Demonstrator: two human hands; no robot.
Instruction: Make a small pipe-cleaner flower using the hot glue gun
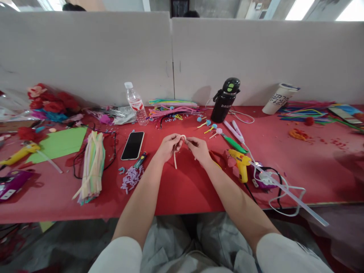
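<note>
A pale cream pipe cleaner [175, 161] is bent into a small loop between my two hands, above the middle of the red table. My left hand [168, 147] pinches one side of it, and a straight end hangs down below those fingers. On the other side, my right hand [199, 150] has its thumb and fingers closed on the pipe cleaner near the loop. Part of the strand is hidden behind my fingers. Short lilac pipe cleaner pieces [132, 178] lie in a heap left of my left forearm.
Left of me are a phone [132, 146], a pipe cleaner bundle [93, 163] and a water bottle [136, 104]. To the right lie a yellow glue gun [241, 165], green-handled scissors [234, 145] and a corded pink tool [234, 131]. A black bottle [224, 102] stands behind, near the white partition [113, 57].
</note>
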